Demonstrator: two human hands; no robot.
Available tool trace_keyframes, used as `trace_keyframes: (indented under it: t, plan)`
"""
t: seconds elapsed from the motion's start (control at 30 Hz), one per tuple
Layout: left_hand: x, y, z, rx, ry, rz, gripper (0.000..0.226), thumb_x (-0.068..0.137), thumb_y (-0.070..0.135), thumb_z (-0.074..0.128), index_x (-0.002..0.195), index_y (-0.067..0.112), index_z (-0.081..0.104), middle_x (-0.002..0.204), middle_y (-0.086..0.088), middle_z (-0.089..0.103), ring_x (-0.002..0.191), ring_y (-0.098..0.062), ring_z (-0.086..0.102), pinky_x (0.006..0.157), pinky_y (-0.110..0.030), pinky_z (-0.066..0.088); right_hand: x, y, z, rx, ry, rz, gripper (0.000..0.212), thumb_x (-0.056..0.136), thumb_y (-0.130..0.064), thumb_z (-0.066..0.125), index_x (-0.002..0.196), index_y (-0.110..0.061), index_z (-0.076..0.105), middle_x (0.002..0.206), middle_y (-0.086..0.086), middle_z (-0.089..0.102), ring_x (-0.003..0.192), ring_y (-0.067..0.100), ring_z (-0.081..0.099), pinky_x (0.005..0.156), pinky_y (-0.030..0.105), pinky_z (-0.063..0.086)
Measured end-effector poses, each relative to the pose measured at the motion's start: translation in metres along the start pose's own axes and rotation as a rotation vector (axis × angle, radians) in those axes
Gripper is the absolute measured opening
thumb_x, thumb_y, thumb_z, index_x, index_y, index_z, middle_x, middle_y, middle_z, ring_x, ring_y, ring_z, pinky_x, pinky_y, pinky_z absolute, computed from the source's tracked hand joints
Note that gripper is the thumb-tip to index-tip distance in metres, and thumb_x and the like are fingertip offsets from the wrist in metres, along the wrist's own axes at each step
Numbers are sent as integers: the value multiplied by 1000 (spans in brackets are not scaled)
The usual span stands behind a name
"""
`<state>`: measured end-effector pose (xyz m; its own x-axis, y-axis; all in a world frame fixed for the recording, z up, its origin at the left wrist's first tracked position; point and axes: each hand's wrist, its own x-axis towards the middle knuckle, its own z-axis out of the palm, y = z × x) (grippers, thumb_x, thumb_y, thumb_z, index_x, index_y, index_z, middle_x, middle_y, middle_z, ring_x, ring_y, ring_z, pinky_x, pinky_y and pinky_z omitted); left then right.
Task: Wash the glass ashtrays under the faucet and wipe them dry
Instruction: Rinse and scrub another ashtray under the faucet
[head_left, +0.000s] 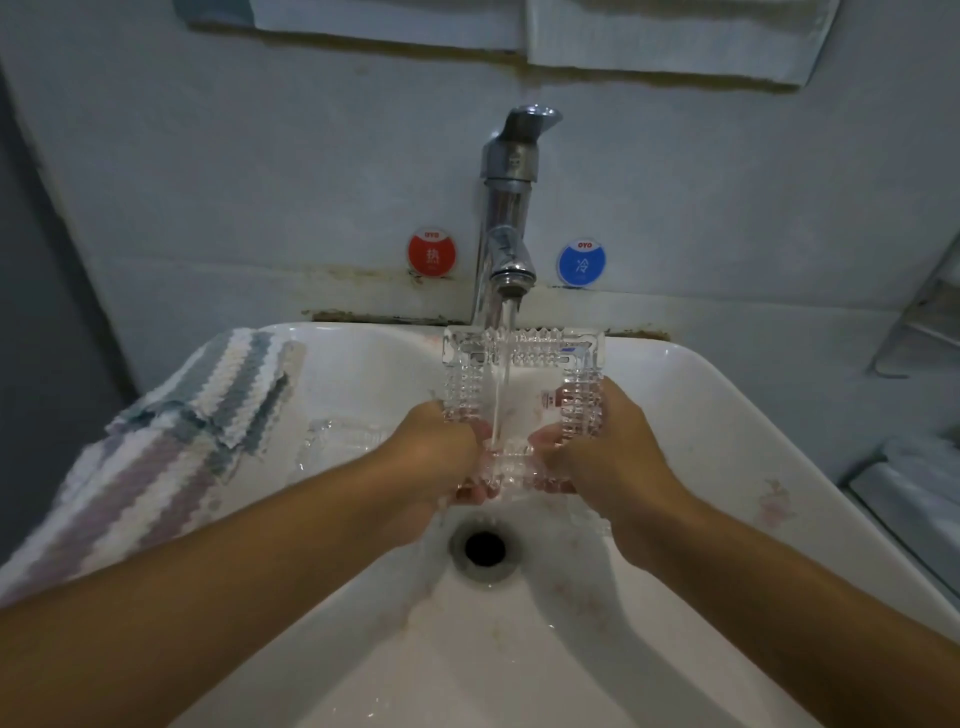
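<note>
Water's running from the chrome single-lever faucet, stream landing inside the square cut-glass ashtray held right under the spout, above the white ceramic sink. Left hand and right hand both grip it w/ fingers curled round its near edge, thumbs inside. Looks like mid-rinse; drying not begun, the striped zigzag cloth lies left of the faucet on the sink rim. Something clear & glassy beside that cloth, maybe another ashtray, too blurry to call. Fingertips hidden under glass.
</note>
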<state>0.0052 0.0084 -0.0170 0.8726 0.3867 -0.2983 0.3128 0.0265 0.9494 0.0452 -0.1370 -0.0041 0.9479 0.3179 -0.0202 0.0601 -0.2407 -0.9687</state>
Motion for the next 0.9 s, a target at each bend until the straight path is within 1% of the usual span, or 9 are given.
trace_keyframes:
  t: [0.13, 0.23, 0.3, 0.4, 0.5, 0.63, 0.77, 0.83, 0.9]
  plan:
    - [2, -1, -2, -67, -11, -16, 38, 88, -15, 50, 121, 1, 60, 97, -16, 63, 60, -20, 56, 56, -31, 56, 3, 1, -1, 52, -47, 50, 50, 89, 17, 48, 111, -28, 56, 102, 6, 69, 96, 25, 67, 81, 47, 61]
    - [0, -2, -1, -71, -20, 1, 29, 92, -7, 56, 118, 4, 63, 95, -17, 64, 60, -20, 57, 62, -32, 60, 4, 3, 1, 45, -62, 37, 55, 90, 15, 48, 117, -31, 54, 105, 4, 67, 96, 25, 67, 77, 47, 63]
    - [0, -4, -1, -66, -16, 17, 30, 92, -7, 60, 120, 3, 61, 94, -14, 61, 60, -19, 55, 59, -29, 56, 4, 4, 1, 7, -58, 6, 58, 89, 14, 52, 120, -35, 53, 107, 1, 67, 96, 25, 67, 73, 49, 63]
    - [-4, -5, -1, -38, 2, 64, 28, 89, -6, 66, 116, 0, 63, 94, -14, 64, 64, -22, 57, 49, -25, 50, 2, 3, 2, 22, -75, -19, 57, 90, 8, 62, 125, -35, 48, 112, -3, 63, 96, 21, 65, 62, 31, 63]
    - [-6, -5, 1, -8, 14, 104, 28, 88, -7, 66, 114, -1, 62, 91, -17, 65, 63, -23, 59, 48, -25, 48, 0, 2, 3, -35, -53, -60, 62, 85, 1, 74, 125, -33, 43, 110, -6, 61, 92, 16, 65, 55, 20, 57]
    - [-5, -2, 5, 6, -9, 110, 43, 85, -15, 49, 116, 10, 64, 100, -15, 70, 75, -25, 61, 54, -26, 51, -3, 4, 4, -35, 39, -44, 65, 74, -6, 87, 118, -21, 40, 98, -1, 63, 82, 10, 64, 56, 21, 49]
    - [-6, -5, 11, -7, -19, 116, 53, 82, -16, 50, 121, 18, 61, 108, -8, 69, 92, -29, 67, 60, -28, 56, 0, 6, 5, -17, 78, -19, 64, 72, -3, 87, 116, -20, 44, 96, -4, 62, 80, 4, 61, 54, 17, 47]
    - [-9, -6, 11, 21, 14, 137, 48, 83, -16, 55, 119, 16, 60, 105, -10, 69, 88, -27, 66, 58, -25, 55, 3, 8, 5, -13, 84, -17, 57, 76, 2, 82, 116, -21, 48, 98, -2, 65, 80, 7, 64, 51, 16, 47]
    - [-11, -4, 10, 44, 56, 164, 40, 84, -15, 57, 115, 9, 61, 97, -13, 67, 74, -24, 63, 54, -24, 53, 5, 10, 6, -8, 78, -15, 47, 83, 6, 72, 114, -22, 50, 98, 1, 66, 78, 11, 64, 46, 15, 44]
